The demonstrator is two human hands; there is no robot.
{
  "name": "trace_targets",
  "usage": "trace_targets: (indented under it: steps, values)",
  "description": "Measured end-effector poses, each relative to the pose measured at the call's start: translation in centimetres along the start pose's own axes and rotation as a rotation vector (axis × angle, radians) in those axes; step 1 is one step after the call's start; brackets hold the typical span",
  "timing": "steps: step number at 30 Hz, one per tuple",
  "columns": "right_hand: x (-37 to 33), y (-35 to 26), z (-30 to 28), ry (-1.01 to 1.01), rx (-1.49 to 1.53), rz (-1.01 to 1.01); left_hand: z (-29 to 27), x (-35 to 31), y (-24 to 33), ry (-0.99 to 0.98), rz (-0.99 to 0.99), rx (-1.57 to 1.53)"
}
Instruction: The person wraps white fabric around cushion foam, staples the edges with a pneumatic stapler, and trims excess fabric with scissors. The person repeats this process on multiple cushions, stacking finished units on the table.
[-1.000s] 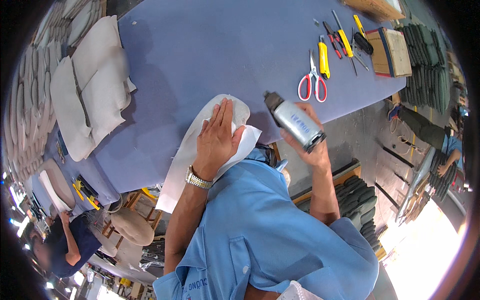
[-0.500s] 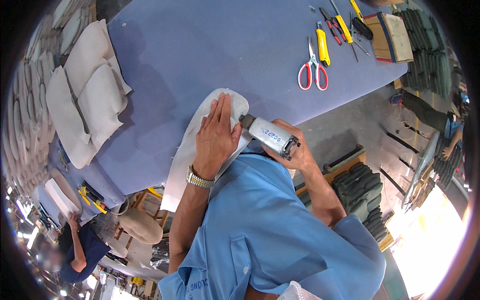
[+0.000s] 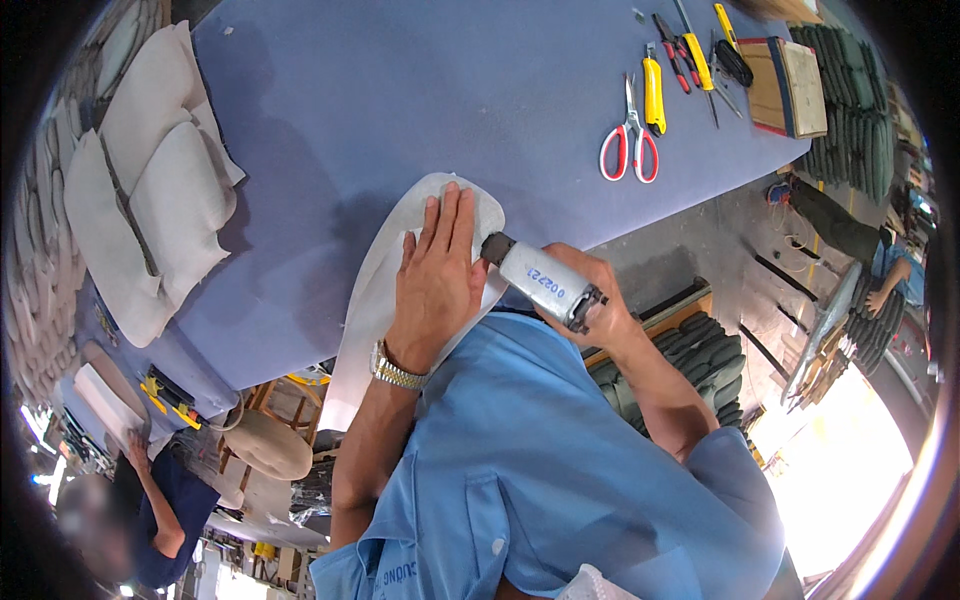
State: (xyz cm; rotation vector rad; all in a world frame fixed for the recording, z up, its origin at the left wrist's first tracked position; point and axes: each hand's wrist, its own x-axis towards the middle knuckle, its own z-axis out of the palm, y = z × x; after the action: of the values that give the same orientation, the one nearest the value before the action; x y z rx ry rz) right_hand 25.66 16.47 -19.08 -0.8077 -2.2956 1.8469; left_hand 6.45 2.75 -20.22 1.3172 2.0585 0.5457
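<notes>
My left hand [image 3: 437,275] lies flat with its fingers stretched out on a light grey fabric-covered piece [image 3: 385,262] with a rounded far end. A metal-banded watch [image 3: 398,368] is on that wrist. In my right hand [image 3: 597,290] is a silver staple gun [image 3: 545,282], gripped below its body, so most of the handle is hidden. Its dark nose meets the right edge of the fabric-covered piece, close beside my left thumb. The near part of that piece runs under my left forearm, past the edge of the blue-grey table [image 3: 330,130].
Red-handled scissors [image 3: 629,140], a yellow cutter [image 3: 654,92], red-handled pliers [image 3: 678,55] and a book-like box [image 3: 785,88] lie at far right. Light fabric pieces [image 3: 160,180] lie at left. Dark green cushions [image 3: 690,370] are stacked right of me. Co-workers [image 3: 165,500] stand lower left and far right.
The staple gun's nose stays at the piece's right edge, with the gun tilted slightly more. My left hand remains flat on the piece. The view has shifted slightly.
</notes>
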Motion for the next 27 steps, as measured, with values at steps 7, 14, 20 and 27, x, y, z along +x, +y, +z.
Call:
trace_targets:
  steps: [7,14,20,27]
  values:
    - [0.7,-1.0,1.9,0.099,-0.054,0.022,0.5,0.5,0.0,0.095,-0.017,0.036]
    - [0.2,0.8,2.7,0.187,-0.016,-0.153,0.9,0.1,-0.7,0.157,-0.015,0.012]
    - [-0.9,1.7,2.7,0.196,-0.088,-0.236,0.6,-0.4,0.6,0.146,-0.063,0.103]
    - [-1.2,1.5,2.8,0.159,-0.020,-0.151,1.2,-0.7,0.5,0.157,-0.043,0.136]
